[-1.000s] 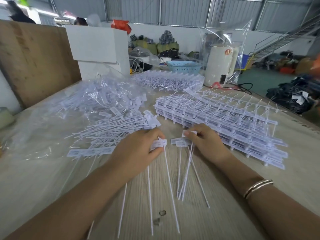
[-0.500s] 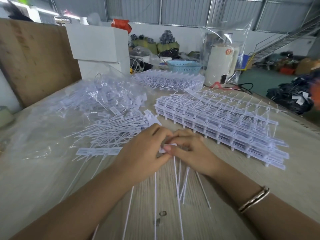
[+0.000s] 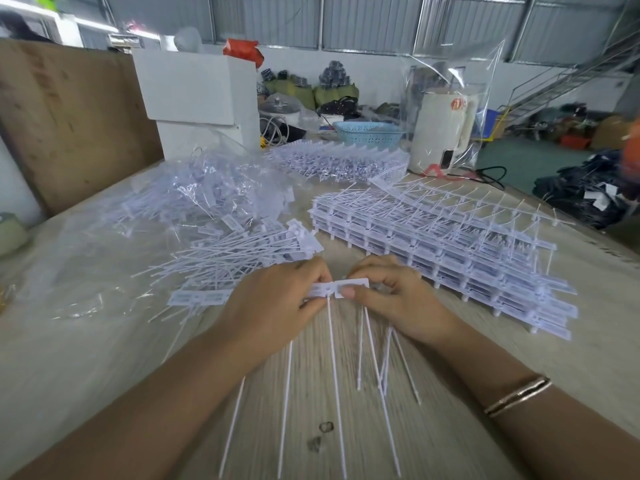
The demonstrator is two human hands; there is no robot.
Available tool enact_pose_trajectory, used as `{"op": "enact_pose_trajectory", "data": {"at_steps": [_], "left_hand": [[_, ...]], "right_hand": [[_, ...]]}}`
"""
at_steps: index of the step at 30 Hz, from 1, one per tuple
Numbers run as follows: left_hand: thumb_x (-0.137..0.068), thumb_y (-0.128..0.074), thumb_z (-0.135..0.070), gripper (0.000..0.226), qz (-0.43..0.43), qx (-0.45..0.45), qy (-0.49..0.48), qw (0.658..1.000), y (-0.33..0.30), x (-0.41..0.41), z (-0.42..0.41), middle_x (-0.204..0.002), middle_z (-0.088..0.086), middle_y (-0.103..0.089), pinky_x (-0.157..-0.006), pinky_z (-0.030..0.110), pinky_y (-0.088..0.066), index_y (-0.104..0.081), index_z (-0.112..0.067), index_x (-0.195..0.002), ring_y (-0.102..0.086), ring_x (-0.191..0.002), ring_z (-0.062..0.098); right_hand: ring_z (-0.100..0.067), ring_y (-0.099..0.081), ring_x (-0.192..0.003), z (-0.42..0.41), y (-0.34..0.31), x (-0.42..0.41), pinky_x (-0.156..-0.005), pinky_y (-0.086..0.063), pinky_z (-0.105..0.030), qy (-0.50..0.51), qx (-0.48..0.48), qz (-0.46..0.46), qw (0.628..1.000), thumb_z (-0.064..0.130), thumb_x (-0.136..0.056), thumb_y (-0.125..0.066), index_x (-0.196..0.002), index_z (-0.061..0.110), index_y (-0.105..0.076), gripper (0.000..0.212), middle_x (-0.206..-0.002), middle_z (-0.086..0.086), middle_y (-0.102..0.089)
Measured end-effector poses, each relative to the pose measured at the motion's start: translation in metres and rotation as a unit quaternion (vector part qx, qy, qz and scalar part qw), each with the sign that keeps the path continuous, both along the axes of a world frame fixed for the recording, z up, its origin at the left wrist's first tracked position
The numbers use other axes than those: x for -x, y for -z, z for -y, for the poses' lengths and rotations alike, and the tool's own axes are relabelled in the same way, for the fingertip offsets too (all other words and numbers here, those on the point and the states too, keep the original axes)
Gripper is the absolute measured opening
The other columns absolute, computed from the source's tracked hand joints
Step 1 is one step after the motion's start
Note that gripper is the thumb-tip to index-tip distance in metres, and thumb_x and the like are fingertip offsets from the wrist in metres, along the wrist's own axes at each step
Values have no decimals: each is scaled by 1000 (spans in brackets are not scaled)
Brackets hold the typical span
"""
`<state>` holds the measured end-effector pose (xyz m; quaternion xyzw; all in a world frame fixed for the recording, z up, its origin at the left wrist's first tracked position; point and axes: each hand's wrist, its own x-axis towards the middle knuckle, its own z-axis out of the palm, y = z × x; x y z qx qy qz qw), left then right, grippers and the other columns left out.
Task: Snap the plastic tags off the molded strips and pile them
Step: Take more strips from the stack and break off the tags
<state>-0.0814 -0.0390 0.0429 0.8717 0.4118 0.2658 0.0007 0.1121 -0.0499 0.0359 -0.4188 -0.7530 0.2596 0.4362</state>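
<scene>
I am holding a short piece of white molded strip [image 3: 341,289] in front of me, just above the bench [image 3: 104,358]. My left hand [image 3: 273,303] is making a tight grip on the left tag, with fingers curled over the top and thumb under it. My right hand [image 3: 398,299] is pinching the right tag, and my thumbnail is pressing flat on its smooth white face. The two flat, box-shaped tags are joined by a tiny bridge between my hands. Long thin white tails are hanging down from them toward me, like stiff straws, and some are lying on the pale, wood-grained bench.

Just past my left grip, a loose pile of snapped tags [image 3: 242,258] is lying with its thin tails pointing every way. Beyond that pile, a crinkly clear plastic bag [image 3: 194,199] is holding more tags. Past my right grip, a tall stack of molded strips [image 3: 450,251] is sitting in neat layers, looking like a white grid with little label ends sticking out. A thin shiny bracelet [image 3: 517,396] is sitting on my right wrist. Far behind everything, a light blue basket [image 3: 367,133] with small holes is standing.
</scene>
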Motion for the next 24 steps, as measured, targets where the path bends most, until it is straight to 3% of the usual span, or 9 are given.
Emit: {"op": "enact_pose_trajectory", "data": {"at_steps": [3, 9, 11, 13, 16, 18, 20, 22, 24], "left_hand": [[-91, -53, -39, 17, -20, -2, -8, 1000, 4, 0, -2, -64, -14, -46, -55, 27, -29, -55, -30, -105, -41, -56, 8], [-92, -52, -38, 14, 32, 22, 17, 999, 5, 0, -3, -76, -5, -68, -59, 32, -45, -56, -26, -99, -58, -61, 11], [-92, -49, -42, 16, 75, 51, 30, 995, 5, -1, -2, -72, -5, -67, -55, 26, -41, -57, -28, -95, -55, -56, 9], [-92, -50, -43, 15, 102, 60, 39, 992, 5, -3, -2, -66, -8, -64, -51, 23, -37, -57, -30, -93, -55, -55, 9], [-92, -50, -44, 15, 132, 49, 73, 987, 1, -6, 0, -69, -10, -65, -50, 24, -42, -56, -30, -93, -59, -57, 6], [-90, -49, -45, 14, 172, 77, 94, 977, 1, -6, 3, -80, -15, -68, -56, 25, -48, -53, -33, -94, -65, -66, 4], [-90, -54, -42, 8, 194, 93, 98, 972, 1, -3, 4, -85, -19, -67, -62, 26, -51, -54, -34, -94, -66, -73, 4], [-90, -59, -35, 7, 170, 66, 86, 979, 2, -2, 2, -85, -16, -67, -65, 34, -53, -55, -32, -95, -65, -76, 5], [-88, -61, -33, 9, 121, 28, 71, 990, 3, -2, 2, -85, -15, -63, -62, 39, -51, -56, -29, -94, -60, -74, 4]], "right_hand": [[-15, -56, -84, -2, 1, -2, -81, -41, -25, 15, -6, 20, 1000, 8, -80, -71, -89, 4, -74, 11, -86, -8, -64], [-10, -53, -83, -4, 3, -4, -83, -36, -27, 50, -75, 50, 995, 16, -81, -69, -89, 14, -75, 10, -82, 0, -66], [-7, -54, -83, -4, 3, -4, -84, -36, -39, 76, -104, 65, 989, 20, -82, -68, -87, 17, -75, 9, -81, 2, -68], [-7, -55, -82, -2, 2, -3, -84, -39, -38, 71, -101, 43, 991, 18, -83, -67, -85, 17, -75, 8, -79, 3, -69], [-10, -60, -80, 1, -1, 1, -81, -45, -26, 34, 21, -156, 987, 16, -80, -67, -77, 17, -74, 8, -75, 5, -68], [-21, -64, -77, 2, -7, -5, -80, -51, -36, -2, 137, -371, 918, 15, -75, -65, -76, 11, -72, 8, -77, -6, -68], [-20, -67, -71, 3, -9, -15, -70, -56, -33, 18, 171, -441, 881, 13, -79, -63, -79, 5, -70, 10, -78, -10, -68], [-12, -64, -63, 2, -7, -22, -58, -51, -20, 90, 157, -322, 930, 16, -86, -62, -79, 7, -70, 14, -73, -6, -67], [-15, -59, -67, -5, 0, -25, -64, -46, -26, 146, 103, -131, 975, 20, -89, -62, -80, 9, -69, 17, -76, -9, -63]]}}
